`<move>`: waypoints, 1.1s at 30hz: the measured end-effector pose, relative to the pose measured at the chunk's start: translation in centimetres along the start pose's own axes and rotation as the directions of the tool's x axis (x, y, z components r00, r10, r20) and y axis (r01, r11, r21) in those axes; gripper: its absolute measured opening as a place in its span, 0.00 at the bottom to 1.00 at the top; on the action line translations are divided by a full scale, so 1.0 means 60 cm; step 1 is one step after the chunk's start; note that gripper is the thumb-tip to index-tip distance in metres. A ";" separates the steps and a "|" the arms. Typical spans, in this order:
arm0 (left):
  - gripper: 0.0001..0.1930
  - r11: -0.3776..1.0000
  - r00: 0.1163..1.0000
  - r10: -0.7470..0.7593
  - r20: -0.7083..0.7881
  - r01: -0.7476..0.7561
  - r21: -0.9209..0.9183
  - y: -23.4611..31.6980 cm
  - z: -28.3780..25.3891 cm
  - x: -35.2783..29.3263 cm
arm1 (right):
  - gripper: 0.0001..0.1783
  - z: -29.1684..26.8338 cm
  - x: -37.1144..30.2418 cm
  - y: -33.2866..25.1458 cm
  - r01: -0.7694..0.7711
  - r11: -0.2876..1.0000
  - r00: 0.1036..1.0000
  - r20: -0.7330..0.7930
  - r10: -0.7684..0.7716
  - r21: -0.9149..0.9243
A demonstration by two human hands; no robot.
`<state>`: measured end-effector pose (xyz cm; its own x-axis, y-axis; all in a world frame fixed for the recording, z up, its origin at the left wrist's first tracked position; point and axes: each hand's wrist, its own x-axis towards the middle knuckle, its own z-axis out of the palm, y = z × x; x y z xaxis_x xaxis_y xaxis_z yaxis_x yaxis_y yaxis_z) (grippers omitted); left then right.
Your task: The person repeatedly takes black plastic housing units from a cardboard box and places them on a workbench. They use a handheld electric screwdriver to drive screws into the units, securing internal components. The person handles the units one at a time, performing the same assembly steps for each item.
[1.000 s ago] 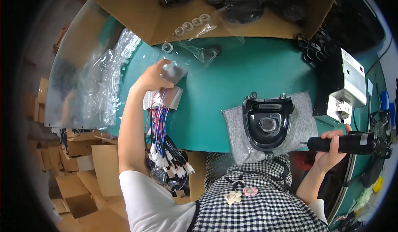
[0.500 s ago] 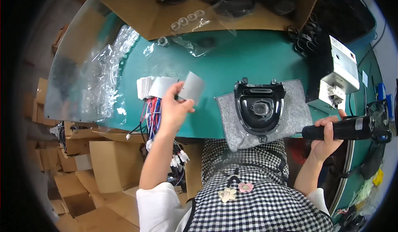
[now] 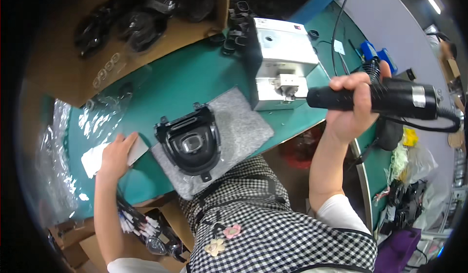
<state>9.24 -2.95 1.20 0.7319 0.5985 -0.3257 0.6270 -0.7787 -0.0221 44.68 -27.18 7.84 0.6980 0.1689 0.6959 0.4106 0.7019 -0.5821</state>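
Note:
My left hand (image 3: 116, 157) is at the left of the table, its fingers closed on a flat white piece (image 3: 138, 150). More white pieces (image 3: 91, 160) lie beside and partly under this hand. A bundle of wires with white connectors (image 3: 136, 220) hangs over the table edge below it. My right hand (image 3: 352, 105) is wrapped round a black electric screwdriver (image 3: 399, 98), raised at the right with its nose toward a silver box-shaped machine (image 3: 282, 46). Between my hands, a black curved plastic housing (image 3: 191, 144) with a small central window rests on a grey felt mat (image 3: 243, 119).
An open cardboard box (image 3: 58, 73) with dark wrapped parts stands at the far left. Clear plastic packaging (image 3: 58, 151) covers the table's left side. Small black rings (image 3: 229, 46) lie behind the machine. The screwdriver's cable (image 3: 446, 124) loops at the right.
My view has swung to the right. The right hand has lifted the screwdriver toward the machine. My left hand has lowered the flat white piece onto or beside the others.

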 end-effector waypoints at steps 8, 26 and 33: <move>0.49 0.999 0.994 -0.038 0.106 0.036 0.018 0.019 -0.018 0.007 | 0.38 -0.027 0.000 0.054 -0.027 0.991 0.988 0.147 0.046 -0.128; 0.47 0.820 0.826 -0.201 -0.527 -0.153 -0.552 0.028 -0.071 -0.112 | 0.29 0.007 0.018 0.079 -0.220 0.958 0.939 0.224 0.259 -0.186; 0.41 0.636 0.142 -0.604 -0.784 -0.507 -0.582 -0.124 -0.096 -0.123 | 0.33 -0.007 -0.033 0.039 -0.318 0.935 0.933 0.124 0.338 -0.158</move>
<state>0.71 -0.50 9.21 -0.0657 0.7027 0.7085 0.1836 -0.6894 0.7007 44.52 -26.16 4.89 0.7173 0.4808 0.5043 0.2546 0.4928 -0.8320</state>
